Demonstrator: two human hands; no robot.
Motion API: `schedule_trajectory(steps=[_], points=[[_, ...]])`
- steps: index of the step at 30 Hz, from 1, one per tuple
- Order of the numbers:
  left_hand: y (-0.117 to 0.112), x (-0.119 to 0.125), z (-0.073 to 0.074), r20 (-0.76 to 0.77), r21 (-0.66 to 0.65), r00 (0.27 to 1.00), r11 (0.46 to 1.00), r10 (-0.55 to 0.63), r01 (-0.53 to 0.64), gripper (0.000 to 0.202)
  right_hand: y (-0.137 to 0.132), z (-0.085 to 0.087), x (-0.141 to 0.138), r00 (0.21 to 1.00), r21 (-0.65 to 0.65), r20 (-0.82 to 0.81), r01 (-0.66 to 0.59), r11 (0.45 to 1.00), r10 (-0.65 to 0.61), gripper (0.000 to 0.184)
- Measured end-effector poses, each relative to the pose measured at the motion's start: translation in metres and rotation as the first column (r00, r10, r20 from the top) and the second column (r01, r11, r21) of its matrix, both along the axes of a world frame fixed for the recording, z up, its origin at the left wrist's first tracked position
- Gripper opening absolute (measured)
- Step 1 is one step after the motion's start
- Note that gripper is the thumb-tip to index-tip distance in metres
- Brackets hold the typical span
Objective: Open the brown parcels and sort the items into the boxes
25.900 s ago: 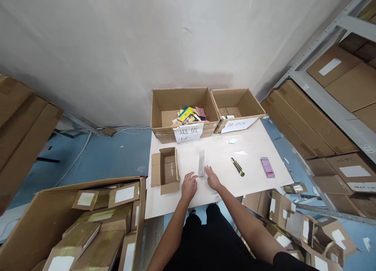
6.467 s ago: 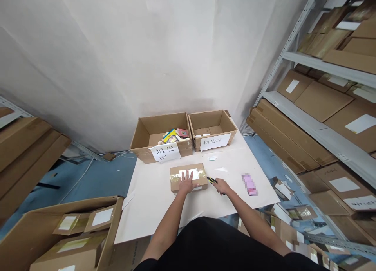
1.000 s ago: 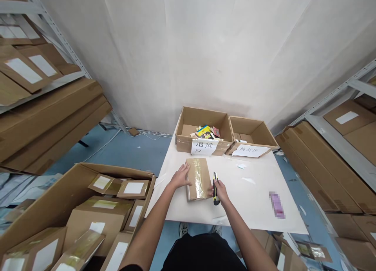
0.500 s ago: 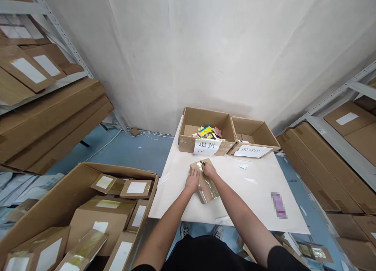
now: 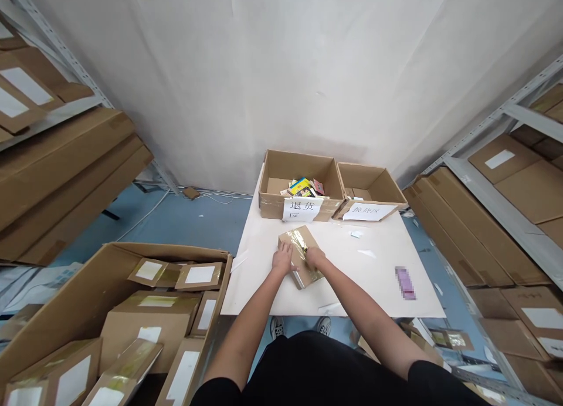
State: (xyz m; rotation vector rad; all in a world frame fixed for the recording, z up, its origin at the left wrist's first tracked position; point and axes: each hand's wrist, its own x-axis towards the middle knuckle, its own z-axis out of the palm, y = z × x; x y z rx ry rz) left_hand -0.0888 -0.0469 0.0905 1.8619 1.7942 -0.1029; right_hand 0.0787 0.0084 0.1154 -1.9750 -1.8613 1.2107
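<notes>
A taped cardboard box (image 5: 313,275) lies at a slant on the white table (image 5: 259,277). My left hand (image 5: 284,258) rests against its left side, fingers stretched over the top edge and thumb apart, pressing on it without wrapping round. In my right hand (image 5: 315,257) is a utility knife (image 5: 304,249), its yellow and dark front end showing past the fist. The knife's tip is at the clear tape (image 5: 297,238) along the box top. Whether the blade has gone through the tape is too small to tell.
Behind the box stand two open cartons with handwritten signs; the left carton (image 5: 268,205) holds colourful small packs, the right carton (image 5: 398,198) a few items. A large carton (image 5: 109,252) of parcels is at my left. A blurred purple item (image 5: 405,283) lies right. Shelves flank both sides.
My right hand has drawn the knife along the tape toward me, from the far end to nearer the middle of the box. My left hand stays on the box. The view has shifted slightly.
</notes>
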Motion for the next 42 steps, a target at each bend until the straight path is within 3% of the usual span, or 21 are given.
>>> schedule_trajectory(steps=[6,8,11,13,15,19,22,24,26,29,32,37,42], points=[[0.005,0.007,0.000,-0.012,0.001,1.000,1.000,0.017,-0.017,0.126,-0.060,-0.002,0.072,0.993,-0.219,0.114,0.022,0.975,0.003,0.019],[0.007,0.007,0.001,-0.028,-0.013,0.999,1.000,0.022,-0.023,0.127,-0.081,-0.004,0.102,0.990,-0.232,0.138,0.027,0.972,0.005,0.022],[0.007,0.006,0.004,-0.045,-0.027,0.999,0.999,0.025,-0.027,0.126,-0.108,-0.008,0.142,0.981,-0.324,0.176,-0.018,0.946,0.079,0.026],[0.004,0.007,0.005,-0.041,-0.009,0.999,1.000,0.027,-0.028,0.122,-0.122,-0.011,0.156,0.992,-0.267,0.124,-0.001,0.964,0.036,0.027],[-0.003,0.014,0.005,-0.047,0.022,0.998,0.999,0.048,-0.047,0.119,-0.129,-0.016,0.157,0.993,-0.119,0.080,0.097,0.988,-0.088,0.029],[-0.032,0.058,0.000,-0.053,0.112,0.988,0.984,0.145,-0.138,0.117,-0.116,-0.024,0.126,0.961,0.101,0.096,0.250,0.963,-0.260,0.040],[-0.054,0.093,-0.001,-0.059,0.129,0.978,0.973,0.198,-0.189,0.114,-0.086,-0.018,0.107,0.947,0.126,0.127,0.278,0.952,-0.294,0.044],[-0.059,0.101,0.003,-0.070,0.081,0.977,0.977,0.202,-0.196,0.108,-0.067,-0.011,0.110,0.938,0.102,0.117,0.315,0.943,-0.326,0.039],[-0.052,0.095,0.010,-0.061,0.030,0.985,0.987,0.159,-0.158,0.097,-0.057,-0.006,0.124,0.927,0.077,0.048,0.368,0.927,-0.372,0.036],[-0.030,0.075,0.017,-0.014,0.043,1.000,0.999,-0.010,0.010,0.081,-0.062,-0.007,0.151,0.915,0.047,-0.057,0.401,0.915,-0.399,0.040],[-0.018,0.065,0.010,-0.023,0.021,0.991,0.991,-0.130,0.131,0.077,-0.076,-0.016,0.168,0.935,-0.027,-0.045,0.351,0.936,-0.352,0.046],[-0.028,0.067,-0.013,-0.088,0.053,0.987,0.989,-0.131,0.136,0.073,-0.071,-0.027,0.166,0.937,-0.157,-0.039,0.336,0.929,-0.346,0.047],[-0.030,0.067,-0.013,-0.112,0.070,0.985,0.987,-0.134,0.143,0.072,-0.052,-0.021,0.156,0.932,-0.213,-0.009,0.352,0.911,-0.362,0.049]])
